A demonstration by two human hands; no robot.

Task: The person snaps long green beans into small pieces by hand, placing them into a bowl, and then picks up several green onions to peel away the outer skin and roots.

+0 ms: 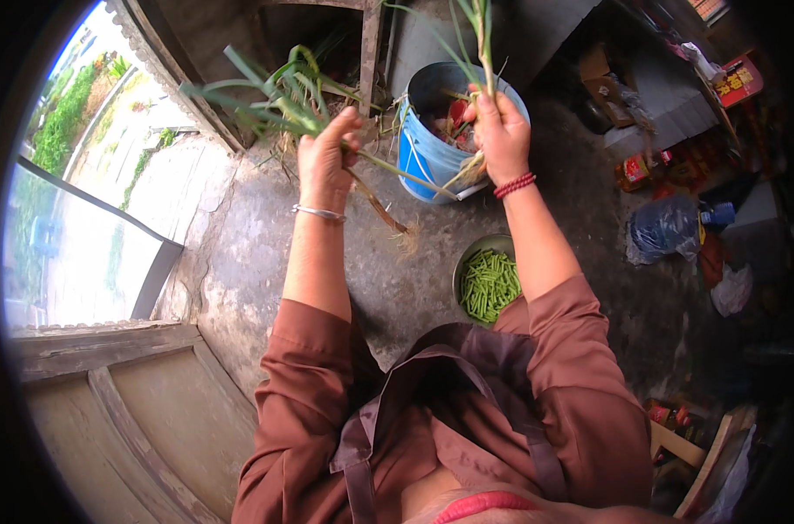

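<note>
My left hand (328, 154) is closed around a bunch of green onions (292, 98), whose leaves spread to the upper left and whose rooted ends hang below. My right hand (502, 134) grips another green onion stalk (483, 39) at the side of a blue plastic bucket (415, 154); pale roots hang under this hand. Scraps and something red lie inside the bucket. On the floor, beside my right forearm, a round metal bowl (458, 272) holds cut green beans (487, 285).
A wooden door (174, 386) stands at lower left, by a bright doorway. At right are a large plastic water jug (665, 226), bottles with red labels (635, 169), a cardboard box (603, 85) and a white plastic bag (731, 291). A wooden frame (369, 59) rises behind the bucket.
</note>
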